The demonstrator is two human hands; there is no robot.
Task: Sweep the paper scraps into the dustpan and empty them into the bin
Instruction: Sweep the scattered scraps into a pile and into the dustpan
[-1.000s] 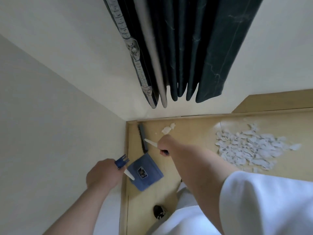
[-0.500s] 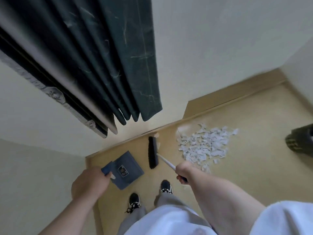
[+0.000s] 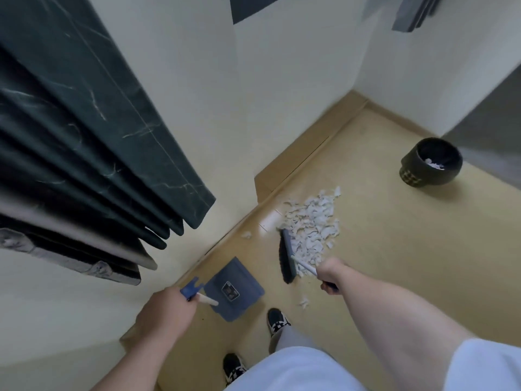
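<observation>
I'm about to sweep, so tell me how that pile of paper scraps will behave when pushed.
The paper scraps look small, thin and loose, so they are probably very light and may scatter rather than slide as one. Strays already lie apart near the shoe, so the brush will likely miss some.

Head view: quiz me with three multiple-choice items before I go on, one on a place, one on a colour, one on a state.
1. The brush is: A) right beside the scrap pile, on its dustpan side; B) inside the dustpan; C) across the pile from the dustpan.
2. The dustpan is: A) red; B) blue; C) yellow.
3. The bin is: A) tipped over; B) upright, scraps inside; C) lidded.
Answers: 1 A, its head borders the pile's edge nearest the pan; 2 B, the pan shows blue; 3 B, its open mouth faces up with white scraps showing.
</observation>
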